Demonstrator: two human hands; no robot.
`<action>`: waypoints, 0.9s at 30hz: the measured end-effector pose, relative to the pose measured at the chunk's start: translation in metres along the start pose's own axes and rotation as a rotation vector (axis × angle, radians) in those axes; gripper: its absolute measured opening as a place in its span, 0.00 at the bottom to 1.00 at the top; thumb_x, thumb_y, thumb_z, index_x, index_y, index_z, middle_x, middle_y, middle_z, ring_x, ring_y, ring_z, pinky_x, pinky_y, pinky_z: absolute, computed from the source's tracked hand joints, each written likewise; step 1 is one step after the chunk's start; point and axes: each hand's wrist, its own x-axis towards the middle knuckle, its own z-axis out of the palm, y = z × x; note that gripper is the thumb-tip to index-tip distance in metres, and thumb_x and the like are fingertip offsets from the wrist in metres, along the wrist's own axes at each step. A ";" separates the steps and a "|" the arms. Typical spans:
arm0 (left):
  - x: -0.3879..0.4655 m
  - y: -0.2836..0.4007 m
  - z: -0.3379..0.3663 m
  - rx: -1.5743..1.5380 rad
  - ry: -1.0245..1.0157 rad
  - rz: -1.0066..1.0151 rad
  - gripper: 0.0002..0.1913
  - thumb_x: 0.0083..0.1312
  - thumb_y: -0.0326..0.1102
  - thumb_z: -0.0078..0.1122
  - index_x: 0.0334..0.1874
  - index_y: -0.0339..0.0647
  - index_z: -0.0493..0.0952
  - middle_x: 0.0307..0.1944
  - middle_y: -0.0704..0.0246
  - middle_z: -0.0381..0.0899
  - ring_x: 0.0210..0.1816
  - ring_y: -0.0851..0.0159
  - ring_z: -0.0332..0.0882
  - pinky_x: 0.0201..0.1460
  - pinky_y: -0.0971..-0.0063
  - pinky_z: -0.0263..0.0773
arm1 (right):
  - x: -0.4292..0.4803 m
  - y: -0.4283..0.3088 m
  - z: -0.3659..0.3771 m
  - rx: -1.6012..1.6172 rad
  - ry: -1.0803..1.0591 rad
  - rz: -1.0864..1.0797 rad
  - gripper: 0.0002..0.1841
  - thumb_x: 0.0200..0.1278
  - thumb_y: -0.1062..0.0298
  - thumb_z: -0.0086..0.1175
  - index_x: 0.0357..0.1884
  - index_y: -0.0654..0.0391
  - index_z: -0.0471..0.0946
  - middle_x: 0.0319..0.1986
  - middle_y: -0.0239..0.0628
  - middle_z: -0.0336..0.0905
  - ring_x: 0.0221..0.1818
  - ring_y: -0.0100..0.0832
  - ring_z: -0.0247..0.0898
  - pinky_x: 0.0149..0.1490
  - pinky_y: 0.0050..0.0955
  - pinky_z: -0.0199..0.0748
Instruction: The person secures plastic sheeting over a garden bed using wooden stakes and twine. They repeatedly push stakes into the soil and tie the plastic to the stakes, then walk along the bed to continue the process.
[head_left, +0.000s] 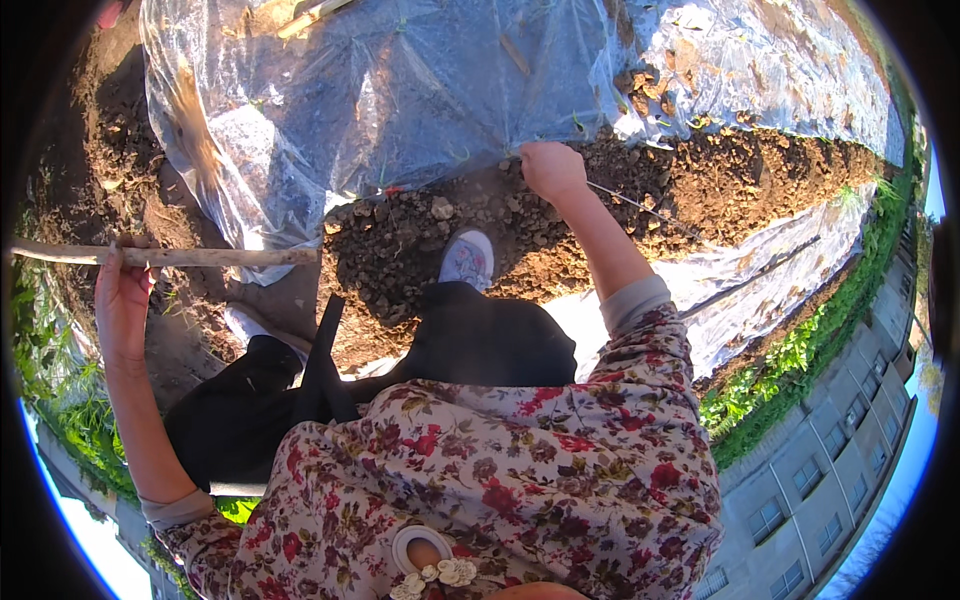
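My left hand (124, 300) grips a pale, bark-stripped wooden stick (217, 257), held roughly level over the soil at the left. At the near edge of a clear plastic sheet (450, 82), my right hand (553, 171) is closed on the film. Folds in the sheet run towards that fist. A thin rod or cord (645, 206) shows beyond my right wrist and slants across the soil; whether it is also in the fist cannot be told. Through the film, dark soil and a few green shoots are visible.
Clumpy brown soil (382, 240) lies between the sheet and my feet. More plastic film covers a bed at upper right (750, 67) and a strip at right (787, 247), where a dark thin pole (750, 277) lies. Another wooden piece (311, 19) rests on the sheet.
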 end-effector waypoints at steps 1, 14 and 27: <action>0.000 0.000 -0.001 -0.022 -0.006 0.000 0.13 0.68 0.37 0.43 0.49 0.36 0.68 0.42 0.64 0.74 0.46 0.67 0.72 0.42 0.77 0.70 | 0.000 0.003 0.000 0.048 0.036 -0.006 0.11 0.56 0.62 0.44 0.31 0.53 0.77 0.32 0.44 0.78 0.36 0.47 0.74 0.41 0.43 0.72; -0.006 -0.001 -0.004 -0.007 0.055 0.025 0.13 0.68 0.37 0.43 0.48 0.36 0.68 0.41 0.65 0.75 0.43 0.69 0.73 0.39 0.79 0.69 | 0.019 -0.002 0.004 -0.057 -0.066 -0.005 0.10 0.54 0.64 0.45 0.31 0.55 0.77 0.32 0.45 0.78 0.36 0.47 0.74 0.41 0.43 0.72; 0.001 0.000 -0.001 0.042 0.047 0.048 0.13 0.68 0.37 0.42 0.47 0.35 0.68 0.41 0.64 0.75 0.42 0.69 0.74 0.40 0.80 0.71 | -0.002 -0.016 0.013 -0.091 -0.026 0.003 0.11 0.56 0.63 0.44 0.35 0.51 0.78 0.34 0.42 0.79 0.37 0.42 0.76 0.40 0.37 0.73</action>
